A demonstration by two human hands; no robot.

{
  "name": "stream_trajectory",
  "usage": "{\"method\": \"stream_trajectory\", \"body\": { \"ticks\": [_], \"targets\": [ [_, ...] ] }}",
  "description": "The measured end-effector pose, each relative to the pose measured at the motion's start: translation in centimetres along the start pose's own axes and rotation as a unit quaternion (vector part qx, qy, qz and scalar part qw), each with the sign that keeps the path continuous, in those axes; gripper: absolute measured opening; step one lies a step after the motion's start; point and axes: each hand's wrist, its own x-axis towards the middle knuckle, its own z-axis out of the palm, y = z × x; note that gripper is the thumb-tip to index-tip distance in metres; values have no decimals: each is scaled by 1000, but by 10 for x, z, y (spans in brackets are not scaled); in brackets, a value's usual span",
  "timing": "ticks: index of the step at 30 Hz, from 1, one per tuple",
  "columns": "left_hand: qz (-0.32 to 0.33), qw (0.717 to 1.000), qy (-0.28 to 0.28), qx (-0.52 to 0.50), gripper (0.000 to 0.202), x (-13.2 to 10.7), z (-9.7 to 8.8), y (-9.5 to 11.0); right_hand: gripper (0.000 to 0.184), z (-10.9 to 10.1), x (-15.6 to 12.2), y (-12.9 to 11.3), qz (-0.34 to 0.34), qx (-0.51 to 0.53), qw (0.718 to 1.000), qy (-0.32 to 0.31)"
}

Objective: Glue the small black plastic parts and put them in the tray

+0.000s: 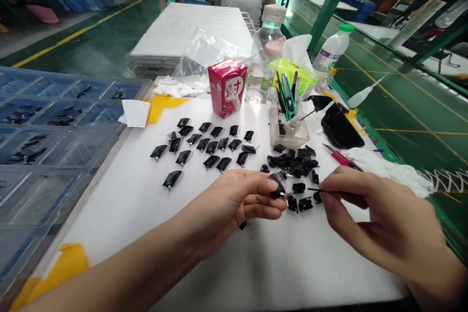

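Note:
My left hand point(239, 202) pinches a small black plastic part point(278, 187) between thumb and fingers above the white table point(146, 214). My right hand point(369, 214) is closed on a thin dark stick point(317, 190) whose tip points left at that part. Behind my hands a loose heap of black parts point(294, 161) lies on the table. To its left, several black parts point(204, 146) are laid out in rows. A small black bit point(243, 225) lies under my left hand.
A clear blue compartment tray point(47, 126) with black parts fills the left. At the back stand a pink carton point(227, 87), a clear bottle point(265, 56), a tool holder point(288, 117), a black tray point(338, 126), red-handled cutters point(338, 156) and white cloth point(387, 168). A person in white stands beyond.

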Motion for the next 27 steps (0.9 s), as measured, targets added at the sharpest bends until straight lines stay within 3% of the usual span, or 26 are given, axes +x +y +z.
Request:
{"method": "stream_trajectory", "body": {
  "ticks": [3, 5, 10, 21, 23, 27],
  "targets": [
    [8, 998, -11, 63, 8, -1, 2, -2, 16, 1, -1, -5, -4, 19, 1000, -3],
    [51, 989, -6, 138, 10, -3, 4, -5, 17, 2, -1, -7, -10, 37, 999, -6],
    [230, 916, 22, 329, 8, -5, 6, -14, 16, 4, 1, -8, -21, 43, 999, -1],
    [410, 793, 40, 450, 9, -10, 5, -18, 21, 3, -6, -6, -46, 23, 999, -3],
    [421, 784, 45, 454, 9, -9, 4, -18, 18, 3, -3, -8, -48, 5, 999, -4],
    [394, 799, 54, 450, 13, -6, 3, -19, 16, 2, 4, -12, -67, -63, 996, 0]
  ]
}}
